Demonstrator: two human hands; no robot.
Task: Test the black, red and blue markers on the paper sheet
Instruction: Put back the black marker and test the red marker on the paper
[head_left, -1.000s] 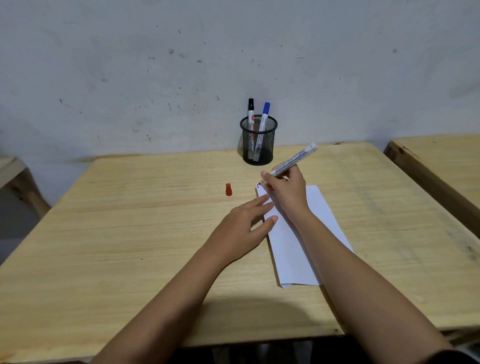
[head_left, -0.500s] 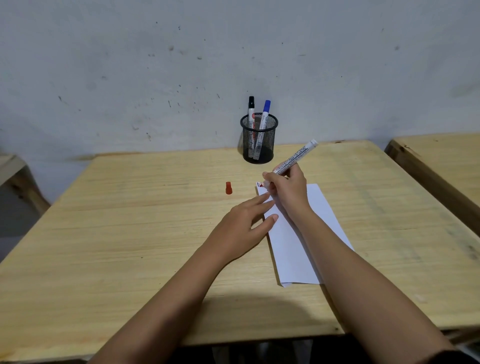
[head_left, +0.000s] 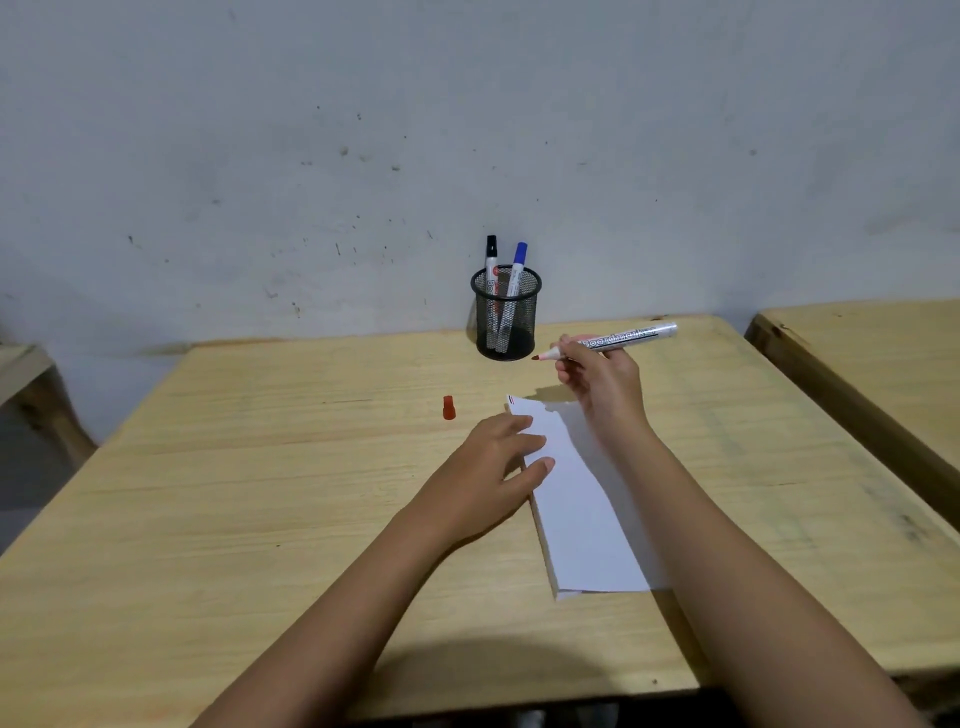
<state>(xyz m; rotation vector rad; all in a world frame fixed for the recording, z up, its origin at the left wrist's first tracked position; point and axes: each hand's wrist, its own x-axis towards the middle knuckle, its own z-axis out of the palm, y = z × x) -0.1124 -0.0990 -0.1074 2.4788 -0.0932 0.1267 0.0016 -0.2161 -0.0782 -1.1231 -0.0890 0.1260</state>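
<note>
My right hand (head_left: 602, 384) grips the uncapped red marker (head_left: 621, 339) above the table, its red tip pointing left, lifted clear of the white paper sheet (head_left: 576, 499). A short red line marks the sheet's far left corner. My left hand (head_left: 493, 467) lies flat with fingers spread on the sheet's left edge. The red cap (head_left: 448, 407) lies on the wood left of the sheet. The black marker (head_left: 491, 260) and blue marker (head_left: 518, 267) stand capped in the black mesh pen cup (head_left: 505, 322) by the wall.
The wooden table (head_left: 234, 493) fills the view, its back edge against a grey-white wall. A second wooden table (head_left: 872, 353) stands to the right across a narrow gap. Part of another piece of wooden furniture (head_left: 26, 374) shows at the far left.
My right hand has lifted the red marker off the sheet's far corner and moved it back and right, tilting it closer to level. A red line now shows there. My left hand stayed put.
</note>
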